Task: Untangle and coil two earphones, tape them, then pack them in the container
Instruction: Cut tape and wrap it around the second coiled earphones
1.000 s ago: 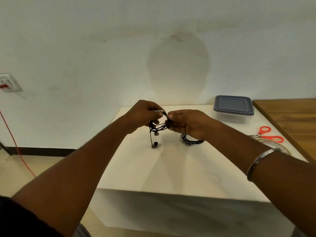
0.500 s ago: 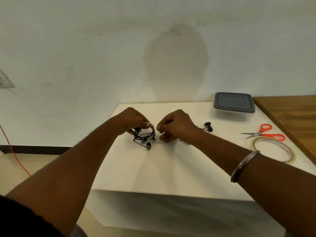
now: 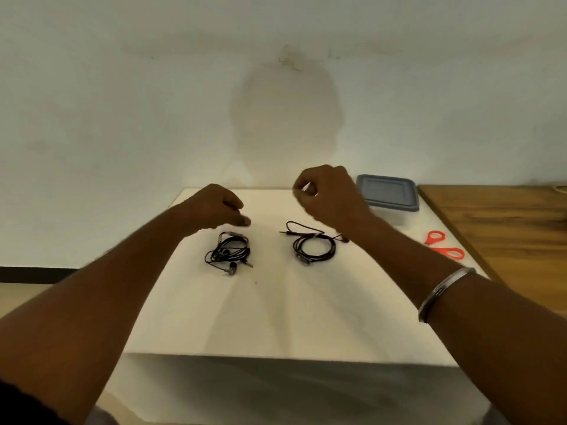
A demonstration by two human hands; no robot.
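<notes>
Two black earphones lie apart on the white table [image 3: 276, 317]. The left earphone [image 3: 229, 253] is a loose coil with its buds and plug sticking out. The right earphone [image 3: 313, 246] is a rounder coil whose plug end points left. My left hand [image 3: 214, 210] hovers just above and behind the left coil, fingers loosely curled and holding nothing. Behind the right coil, my right hand [image 3: 328, 194] is raised with its fingers curled, pinching a small pale strip [image 3: 306, 187] at the fingertips. The clear container [image 3: 387, 194] with a grey lid stands shut at the back right.
Orange-handled scissors [image 3: 445, 245] lie at the table's right edge, partly behind my right forearm. A wooden surface [image 3: 503, 228] adjoins the table on the right. A pale wall rises right behind the table.
Both hands have let go of the coils and lifted off the table. The left coil now lies free, and the right hand rose toward the container, uncovering the right coil.
</notes>
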